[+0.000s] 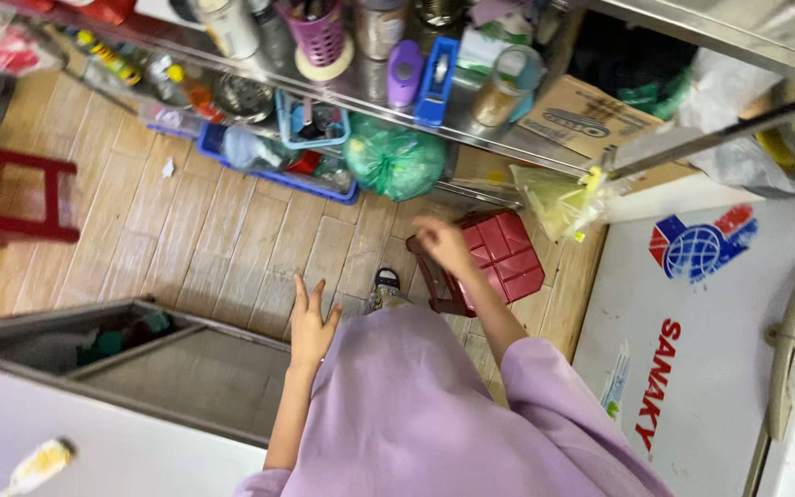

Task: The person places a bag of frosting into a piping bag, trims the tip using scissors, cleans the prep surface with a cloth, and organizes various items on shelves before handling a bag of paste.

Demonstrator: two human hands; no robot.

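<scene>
R hand (442,241) fingers curled loosely, blurred, grasping nothing, just above red plastic stool (497,256) on wood floor (195,235); L hand (310,322) fingers spread, released, near lilac garment (397,405); green bag (394,160) farther off under shelf (361,97)

A brown cardboard box (581,115) is sitting under the metal shelf at upper right. A tied green plastic bag (395,159) is lying left of it. On the white freezer lid (692,368), a blue-and-red globe label (699,247) is showing (red lettering running below it).
</scene>
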